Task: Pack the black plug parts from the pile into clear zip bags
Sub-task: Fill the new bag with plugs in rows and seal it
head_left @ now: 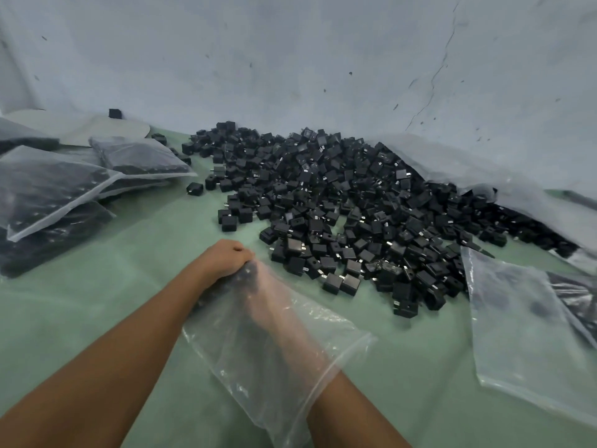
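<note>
A large pile of black plug parts [349, 202] spreads over the green table from the middle to the far right. In front of it, a clear zip bag [290, 357] lies over my right forearm, with my right hand [261, 295] deep inside it, seen blurred through the plastic next to some dark parts. My left hand [226, 257] grips the far end of this bag from outside, fingers curled over the bunched plastic. Whether the right hand holds anything I cannot tell.
Several filled bags [55, 185] of black parts are stacked at the left. An empty clear bag [523, 328] lies flat at the right. A big crumpled plastic sack [452, 163] lies behind the pile by the grey wall. A few loose parts [194, 189] sit left of the pile.
</note>
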